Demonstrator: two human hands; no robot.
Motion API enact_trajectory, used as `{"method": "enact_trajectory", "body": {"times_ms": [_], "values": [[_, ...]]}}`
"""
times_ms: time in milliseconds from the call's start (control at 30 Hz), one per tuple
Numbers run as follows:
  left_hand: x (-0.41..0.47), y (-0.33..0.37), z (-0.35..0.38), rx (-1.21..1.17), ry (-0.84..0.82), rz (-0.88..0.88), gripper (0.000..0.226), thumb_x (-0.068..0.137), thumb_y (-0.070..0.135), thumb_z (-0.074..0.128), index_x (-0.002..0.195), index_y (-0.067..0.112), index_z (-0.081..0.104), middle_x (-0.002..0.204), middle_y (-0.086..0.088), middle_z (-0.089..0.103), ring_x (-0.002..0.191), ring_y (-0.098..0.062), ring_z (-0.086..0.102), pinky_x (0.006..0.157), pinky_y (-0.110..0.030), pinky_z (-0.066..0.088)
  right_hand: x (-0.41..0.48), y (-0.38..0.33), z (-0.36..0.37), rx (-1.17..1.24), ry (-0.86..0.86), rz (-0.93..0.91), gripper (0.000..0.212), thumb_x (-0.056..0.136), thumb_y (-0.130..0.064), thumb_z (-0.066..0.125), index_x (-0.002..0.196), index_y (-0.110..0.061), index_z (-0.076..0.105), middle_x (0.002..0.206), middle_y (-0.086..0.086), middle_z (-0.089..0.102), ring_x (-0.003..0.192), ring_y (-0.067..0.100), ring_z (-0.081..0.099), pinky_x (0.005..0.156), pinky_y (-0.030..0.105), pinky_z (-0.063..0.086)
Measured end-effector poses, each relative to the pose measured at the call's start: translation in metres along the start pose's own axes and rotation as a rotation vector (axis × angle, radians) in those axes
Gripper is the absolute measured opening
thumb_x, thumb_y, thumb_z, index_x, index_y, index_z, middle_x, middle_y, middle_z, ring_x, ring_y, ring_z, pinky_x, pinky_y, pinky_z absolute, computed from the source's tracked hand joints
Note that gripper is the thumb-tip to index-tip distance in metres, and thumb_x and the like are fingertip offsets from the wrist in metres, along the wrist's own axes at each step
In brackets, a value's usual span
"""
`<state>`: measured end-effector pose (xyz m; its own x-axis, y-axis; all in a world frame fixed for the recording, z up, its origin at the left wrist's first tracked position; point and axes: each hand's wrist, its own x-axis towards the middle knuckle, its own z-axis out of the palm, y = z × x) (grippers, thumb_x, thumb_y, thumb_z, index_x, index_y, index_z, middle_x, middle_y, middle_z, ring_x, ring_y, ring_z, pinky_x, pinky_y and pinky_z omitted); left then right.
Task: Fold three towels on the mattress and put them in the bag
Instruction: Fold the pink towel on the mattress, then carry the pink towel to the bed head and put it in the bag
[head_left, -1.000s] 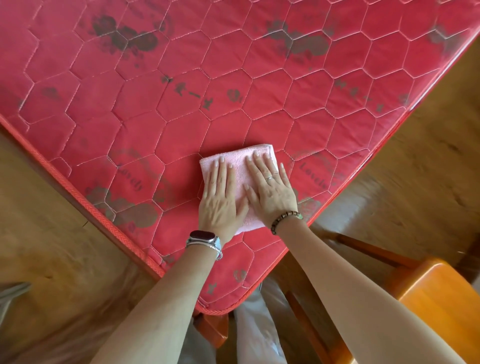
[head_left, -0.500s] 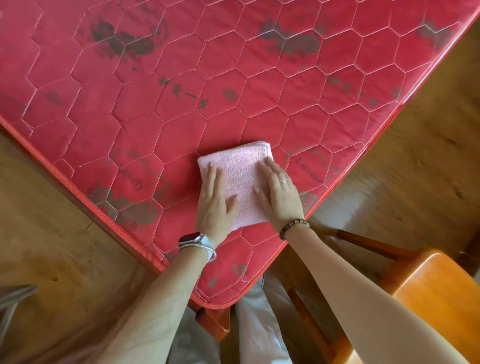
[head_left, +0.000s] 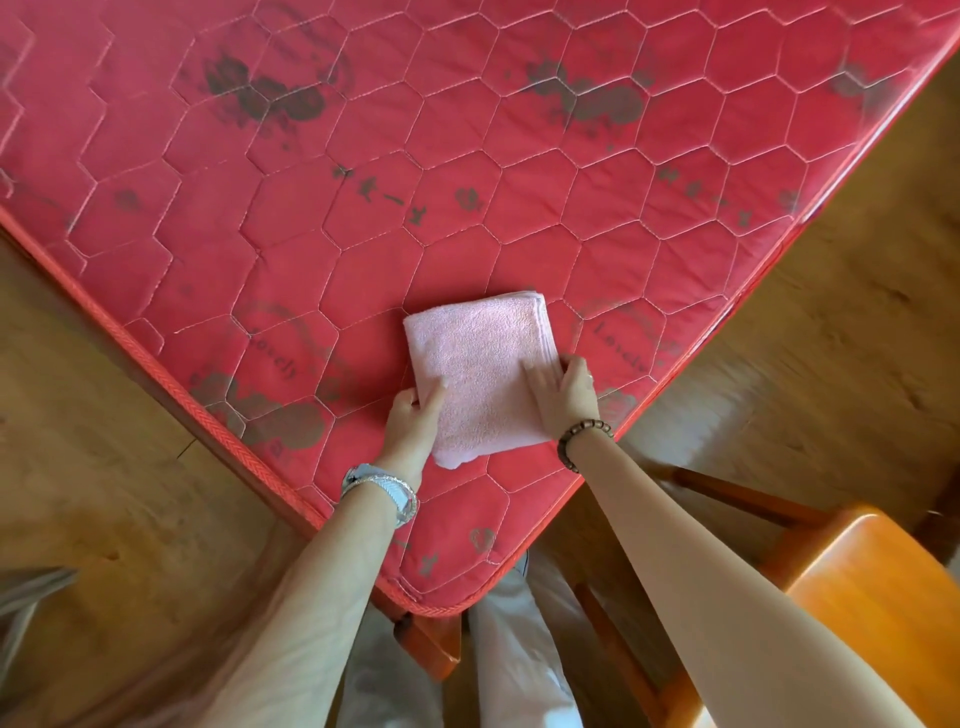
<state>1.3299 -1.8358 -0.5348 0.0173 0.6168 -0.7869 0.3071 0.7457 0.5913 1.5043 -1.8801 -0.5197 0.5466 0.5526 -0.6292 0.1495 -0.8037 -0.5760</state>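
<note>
Folding done: left hand (head_left: 415, 415) and right hand (head_left: 569, 392) grip pink towel (head_left: 478, 374) edges on mattress (head_left: 519, 156); next lift toward the unseen bag.

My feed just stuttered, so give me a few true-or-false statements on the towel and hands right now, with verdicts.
1. The pink towel lies folded on the red mattress. True.
2. The left hand and the right hand each grip a side of the towel. True.
3. The right wrist wears a watch. False: it wears a bead bracelet; the watch is on the left wrist.
4. A second towel lies on the mattress. False: only one towel shows.
</note>
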Motion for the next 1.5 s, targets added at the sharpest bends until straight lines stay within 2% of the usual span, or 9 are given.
{"method": "enact_trajectory", "body": {"times_ms": [133, 267, 433, 567, 700, 900, 967, 1133, 1500], "values": [[-0.005, 0.002, -0.002, -0.203, -0.061, -0.054, 0.037, 0.087, 0.043, 0.074, 0.103, 0.010, 0.065, 0.117, -0.017, 0.071, 0.110, -0.031, 0.068, 0.101, -0.046, 0.052, 0.001, -0.010, 0.003, 0.020, -0.111, 0.112, 0.047, 0.090, -0.057, 0.053, 0.099, -0.012, 0.047, 0.085, -0.005, 0.049, 0.080, 0.016, 0.052, 0.063, 0.027, 0.040], [-0.015, 0.009, -0.010, -0.220, -0.056, 0.026, 0.047, 0.083, 0.048, 0.076, 0.107, 0.010, 0.065, 0.118, -0.017, 0.071, 0.111, -0.030, 0.068, 0.099, -0.046, 0.052, -0.007, -0.022, -0.004, 0.086, -0.136, 0.090, 0.043, 0.090, -0.056, 0.054, 0.074, -0.020, 0.037, 0.075, -0.006, 0.041, 0.066, 0.011, 0.041, 0.058, 0.024, 0.031], [-0.036, 0.027, -0.026, -0.196, -0.086, 0.107, 0.081, 0.061, 0.064, 0.078, 0.115, 0.007, 0.063, 0.118, -0.016, 0.071, 0.108, -0.030, 0.069, 0.096, -0.048, 0.055, -0.032, -0.037, -0.018, 0.126, -0.140, -0.018, 0.042, 0.092, -0.052, 0.055, 0.083, -0.013, 0.041, 0.083, -0.004, 0.046, 0.072, 0.012, 0.045, 0.061, 0.023, 0.037], [-0.066, 0.043, -0.045, -0.188, -0.108, 0.120, 0.062, 0.076, 0.055, 0.078, 0.113, 0.008, 0.063, 0.117, -0.016, 0.071, 0.107, -0.029, 0.070, 0.098, -0.050, 0.054, -0.063, -0.056, -0.031, 0.104, -0.164, -0.063, 0.044, 0.092, -0.052, 0.054, 0.078, -0.015, 0.034, 0.079, -0.004, 0.040, 0.067, 0.011, 0.039, 0.058, 0.021, 0.033], [-0.110, 0.058, -0.071, -0.177, -0.128, 0.120, 0.069, 0.069, 0.060, 0.078, 0.117, 0.014, 0.061, 0.119, -0.009, 0.071, 0.110, -0.023, 0.069, 0.102, -0.045, 0.052, -0.104, -0.080, -0.044, 0.068, -0.185, -0.098, 0.045, 0.091, -0.052, 0.055, 0.076, -0.016, 0.033, 0.078, -0.002, 0.038, 0.068, 0.013, 0.037, 0.058, 0.023, 0.033], [-0.193, 0.065, -0.110, -0.235, -0.092, 0.115, 0.035, 0.090, 0.041, 0.068, 0.113, 0.018, 0.058, 0.117, -0.005, 0.068, 0.110, -0.020, 0.066, 0.100, -0.038, 0.051, -0.183, -0.111, -0.056, 0.117, -0.239, -0.181, 0.042, 0.091, -0.046, 0.060, 0.094, -0.005, 0.051, 0.088, 0.000, 0.053, 0.074, 0.011, 0.051, 0.057, 0.013, 0.041], [-0.213, 0.062, -0.119, -0.251, -0.067, 0.120, 0.027, 0.092, 0.038, 0.067, 0.111, 0.021, 0.057, 0.117, -0.004, 0.066, 0.108, -0.018, 0.065, 0.098, -0.035, 0.051, -0.202, -0.116, -0.057, 0.084, -0.255, -0.216, 0.041, 0.091, -0.044, 0.061, 0.086, -0.006, 0.046, 0.082, 0.001, 0.048, 0.071, 0.012, 0.046, 0.054, 0.013, 0.040], [-0.254, 0.051, -0.144, -0.266, 0.037, 0.170, 0.043, 0.092, 0.040, 0.067, 0.127, 0.018, 0.055, 0.125, -0.003, 0.064, 0.112, -0.014, 0.063, 0.091, -0.030, 0.050, -0.238, -0.125, -0.055, 0.026, -0.335, -0.266, 0.038, 0.093, -0.037, 0.061, 0.078, -0.015, 0.034, 0.068, -0.005, 0.032, 0.060, 0.010, 0.030, 0.043, 0.009, 0.031], [-0.294, 0.049, -0.210, -0.372, 0.165, 0.259, 0.033, 0.096, 0.037, 0.064, 0.126, 0.027, 0.053, 0.123, 0.005, 0.063, 0.112, -0.009, 0.062, 0.089, -0.025, 0.050, -0.275, -0.168, -0.016, -0.057, -0.463, -0.353, 0.037, 0.091, -0.040, 0.063, 0.084, -0.014, 0.037, 0.075, 0.001, 0.038, 0.065, 0.014, 0.036, 0.051, 0.018, 0.035]]}}
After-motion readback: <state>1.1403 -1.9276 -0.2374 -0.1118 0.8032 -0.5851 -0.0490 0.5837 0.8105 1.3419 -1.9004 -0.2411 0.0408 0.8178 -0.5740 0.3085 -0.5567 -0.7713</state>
